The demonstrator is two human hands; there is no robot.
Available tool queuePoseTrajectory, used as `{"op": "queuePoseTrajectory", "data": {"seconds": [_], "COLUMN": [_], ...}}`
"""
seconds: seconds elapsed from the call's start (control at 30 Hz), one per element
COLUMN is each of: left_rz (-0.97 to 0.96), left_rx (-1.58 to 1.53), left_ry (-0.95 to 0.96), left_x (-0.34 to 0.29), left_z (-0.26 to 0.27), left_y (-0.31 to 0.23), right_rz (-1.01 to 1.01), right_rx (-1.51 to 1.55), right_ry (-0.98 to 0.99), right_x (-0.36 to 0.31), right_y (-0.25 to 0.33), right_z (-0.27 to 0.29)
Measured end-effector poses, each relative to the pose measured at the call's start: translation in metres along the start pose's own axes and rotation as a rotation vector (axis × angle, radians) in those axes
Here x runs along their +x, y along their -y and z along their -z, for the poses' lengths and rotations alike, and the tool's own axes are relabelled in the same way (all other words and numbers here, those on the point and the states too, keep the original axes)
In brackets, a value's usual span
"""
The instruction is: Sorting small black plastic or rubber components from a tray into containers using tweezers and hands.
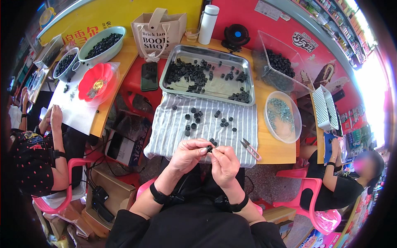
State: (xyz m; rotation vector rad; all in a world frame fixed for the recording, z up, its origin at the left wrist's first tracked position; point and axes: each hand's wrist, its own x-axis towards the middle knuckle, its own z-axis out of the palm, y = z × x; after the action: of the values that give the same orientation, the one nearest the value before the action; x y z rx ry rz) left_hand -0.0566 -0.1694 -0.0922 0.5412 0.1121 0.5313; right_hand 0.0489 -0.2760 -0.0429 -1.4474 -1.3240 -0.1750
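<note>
Over the striped cloth (171, 126), we pinch a black part (209, 149) between our nearly closed left hand (187, 156) and right hand (224, 166).

Small black part (209, 149), pinched
Your left hand (187, 157) and right hand (225, 166) hold it over the striped cloth (169, 129); snips (249, 148) lie right.

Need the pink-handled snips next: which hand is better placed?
The right hand, probably: the snips lie to its right on the striped cloth, farther from the left hand. Both hands seem to hold a small black part, so the right would need to let go first.
</note>
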Motion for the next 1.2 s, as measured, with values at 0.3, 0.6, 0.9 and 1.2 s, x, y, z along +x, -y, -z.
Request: {"op": "queuePoseTrajectory", "data": {"seconds": [0.3, 0.6, 0.9, 1.2], "left_rz": [-0.002, -0.016, -0.015, -0.03], "left_rx": [0.028, 0.054, 0.048, 0.041], "left_ry": [0.014, 0.028, 0.069, 0.108], "left_x": [0.0002, -0.0001, 0.0, -0.0002], "left_z": [-0.0031, -0.0043, -0.0051, -0.0032], "left_y": [-0.0015, -0.0026, -0.0052, -0.0041], "right_rz": [0.059, 0.032, -0.186, -0.353], "right_rx": [-0.025, 0.032, 0.217, 0.38], "right_ry": [0.053, 0.082, 0.106, 0.133], "right_x": [0.0041, 0.0054, 0.0042, 0.0025], "right_y": [-0.0015, -0.004, -0.0063, -0.0047], "right_z": [0.0036, 0.0051, 0.0071, 0.0089]}}
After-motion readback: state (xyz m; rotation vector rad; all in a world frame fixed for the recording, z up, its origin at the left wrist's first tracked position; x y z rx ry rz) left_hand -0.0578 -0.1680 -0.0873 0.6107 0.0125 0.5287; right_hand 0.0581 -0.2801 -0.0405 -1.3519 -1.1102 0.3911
